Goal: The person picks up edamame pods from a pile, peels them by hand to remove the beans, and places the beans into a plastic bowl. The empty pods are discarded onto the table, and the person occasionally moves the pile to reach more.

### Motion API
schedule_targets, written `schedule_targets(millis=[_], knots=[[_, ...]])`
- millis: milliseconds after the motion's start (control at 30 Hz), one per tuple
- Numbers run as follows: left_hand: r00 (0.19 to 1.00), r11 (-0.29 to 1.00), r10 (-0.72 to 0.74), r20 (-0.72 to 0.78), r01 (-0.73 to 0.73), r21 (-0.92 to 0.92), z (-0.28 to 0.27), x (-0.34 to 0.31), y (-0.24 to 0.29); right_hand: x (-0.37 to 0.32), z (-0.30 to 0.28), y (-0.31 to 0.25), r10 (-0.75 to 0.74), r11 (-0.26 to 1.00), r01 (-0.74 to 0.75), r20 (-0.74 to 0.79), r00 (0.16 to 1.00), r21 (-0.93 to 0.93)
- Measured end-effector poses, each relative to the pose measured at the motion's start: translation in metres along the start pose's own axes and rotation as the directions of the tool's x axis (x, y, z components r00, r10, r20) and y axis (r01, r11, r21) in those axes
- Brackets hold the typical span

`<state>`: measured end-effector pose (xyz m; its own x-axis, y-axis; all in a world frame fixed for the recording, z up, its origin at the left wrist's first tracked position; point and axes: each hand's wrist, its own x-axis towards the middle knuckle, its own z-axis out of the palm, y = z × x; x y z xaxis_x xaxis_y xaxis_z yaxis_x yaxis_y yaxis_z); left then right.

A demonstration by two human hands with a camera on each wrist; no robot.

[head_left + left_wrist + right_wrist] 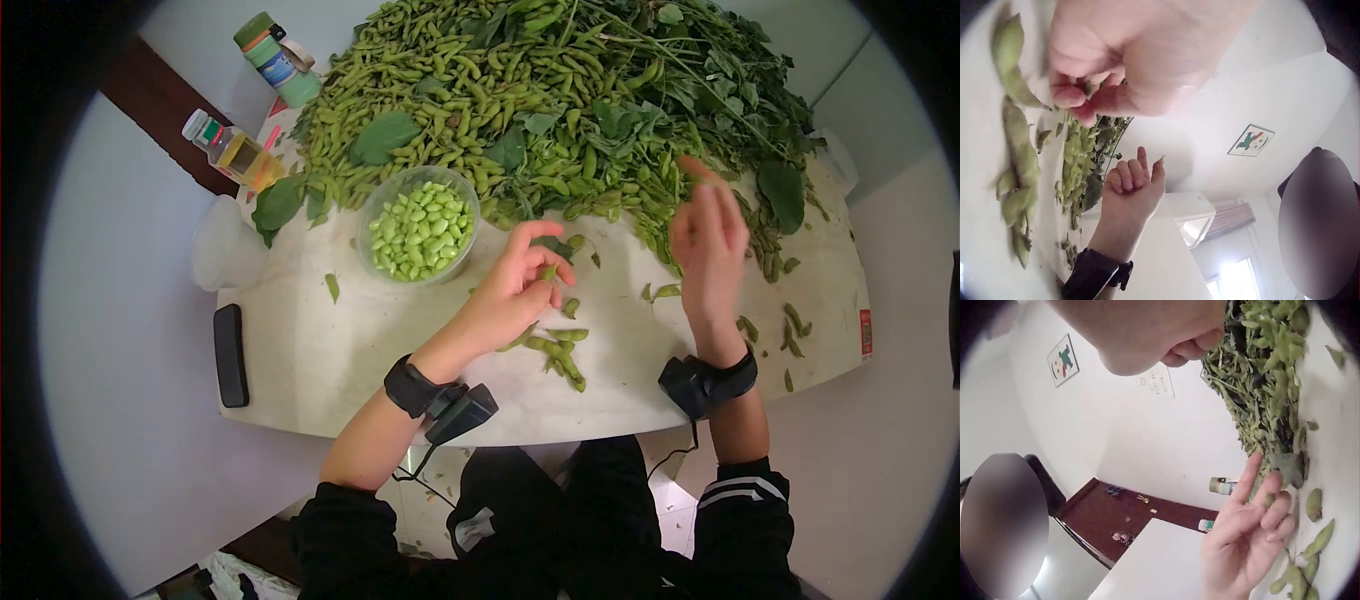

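Note:
Over the middle of the table, my left hand [515,290] pinches a green soybean pod [548,272] between thumb and fingers, with its index finger extended. The pod is mostly hidden by the fingers in the left wrist view. My right hand [712,245] is raised beside the right part of the pod heap; in the left wrist view its index finger and thumb stand out, the other fingers loosely bent, and no pod shows in it. A clear tub [368,255] of shelled green beans [420,230] stands left of my left hand. Several loose pods [560,350] lie below that hand.
A large heap of soybean pods [440,110] with leaves and stalks covers the table's back. At left stand a green bottle [280,65], a bottle of yellow liquid [235,152] and a whitish translucent container [228,245]. A black phone [230,355] lies near the left edge.

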<state>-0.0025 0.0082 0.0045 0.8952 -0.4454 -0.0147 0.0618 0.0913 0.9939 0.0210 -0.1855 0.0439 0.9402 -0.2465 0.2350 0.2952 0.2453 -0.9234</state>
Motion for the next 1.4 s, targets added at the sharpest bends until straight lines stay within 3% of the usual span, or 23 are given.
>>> schedule_targets(millis=[67, 100, 167, 200, 267, 433, 533, 600, 667, 700, 767, 800, 867, 1000, 1067, 1100, 1267, 1333, 1400], knots=[[1.000, 1.000, 0.005, 0.000, -0.005, 0.013, 0.001, 0.000, 0.002, -0.004, 0.005, 0.004, 0.118, 0.938, -0.052, 0.175, 0.978, -0.343], [1.000, 1.000, 0.012, 0.000, -0.012, 0.026, 0.001, 0.000, 0.003, -0.004, 0.003, 0.011, 0.119, 0.938, -0.053, 0.173, 0.978, -0.343], [1.000, 1.000, 0.022, 0.014, -0.022, -0.003, 0.002, 0.001, 0.003, -0.006, -0.002, 0.027, 0.252, 0.792, 0.068, 0.426, 0.869, -0.607], [0.999, 0.999, 0.033, 0.026, -0.032, -0.032, 0.002, 0.001, 0.003, -0.007, -0.001, 0.026, 0.252, 0.792, 0.067, 0.425, 0.869, -0.606], [0.999, 0.999, 0.038, 0.006, -0.038, -0.016, 0.003, 0.001, 0.006, -0.010, 0.005, 0.019, 0.429, 0.740, 0.080, 0.560, 0.709, -0.668], [1.000, 1.000, 0.017, 0.000, -0.017, -0.001, 0.003, 0.000, 0.007, -0.013, 0.009, 0.017, 0.417, 0.733, 0.130, 0.591, 0.690, -0.668], [0.999, 0.999, 0.022, -0.033, -0.021, 0.044, 0.002, 0.001, 0.005, -0.013, 0.007, 0.024, 0.327, 0.766, 0.168, 0.601, 0.729, -0.621], [0.998, 0.998, 0.034, -0.044, -0.032, 0.058, 0.001, 0.001, 0.003, -0.011, 0.005, 0.028, 0.132, 0.927, -0.006, 0.312, 0.941, -0.375], [0.999, 0.996, 0.023, -0.042, -0.019, 0.088, 0.002, 0.000, 0.007, 0.002, -0.010, 0.025, 0.234, 0.972, -0.229, 0.139, 0.962, -0.053], [0.999, 0.993, 0.012, -0.042, -0.007, 0.119, 0.002, 0.000, 0.008, 0.005, -0.008, 0.022, 0.233, 0.972, -0.228, 0.141, 0.962, -0.054], [0.999, 0.993, -0.011, -0.034, 0.015, 0.116, 0.001, -0.001, 0.009, 0.009, -0.005, 0.015, 0.192, 0.961, -0.190, 0.009, 0.981, 0.200], [0.999, 0.993, -0.035, -0.025, 0.038, 0.113, 0.001, -0.001, 0.008, 0.009, -0.005, 0.015, 0.192, 0.961, -0.190, 0.009, 0.981, 0.200], [1.000, 0.994, -0.013, -0.026, 0.016, 0.109, 0.001, 0.000, 0.005, 0.010, -0.008, 0.015, 0.313, 0.945, -0.324, 0.160, 0.936, 0.048], [0.996, 0.996, 0.059, -0.072, -0.054, 0.072, 0.002, 0.002, 0.000, -0.006, 0.006, 0.015, 0.365, 0.931, -0.359, 0.181, 0.913, -0.069], [0.996, 0.997, 0.051, -0.068, -0.047, 0.065, 0.002, 0.002, 0.002, -0.009, 0.008, 0.020, 0.399, 0.886, -0.200, 0.468, 0.789, -0.418], [0.997, 0.997, 0.043, -0.062, -0.040, 0.059, 0.002, 0.002, 0.003, -0.012, 0.010, 0.020, 0.399, 0.886, -0.200, 0.469, 0.788, -0.418], [1.000, 0.995, 0.005, 0.021, -0.007, 0.096, 0.005, -0.002, 0.013, -0.015, 0.013, 0.014, 0.421, 0.868, -0.065, 0.659, 0.624, -0.492], [1.000, 0.989, -0.008, 0.021, 0.004, 0.150, 0.005, -0.002, 0.012, -0.015, 0.011, 0.016, 0.404, 0.871, -0.049, 0.656, 0.638, -0.490], [0.997, 0.986, 0.070, -0.026, -0.066, 0.150, 0.004, -0.001, 0.007, -0.015, 0.010, 0.019, 0.387, 0.873, -0.031, 0.653, 0.651, -0.486]])
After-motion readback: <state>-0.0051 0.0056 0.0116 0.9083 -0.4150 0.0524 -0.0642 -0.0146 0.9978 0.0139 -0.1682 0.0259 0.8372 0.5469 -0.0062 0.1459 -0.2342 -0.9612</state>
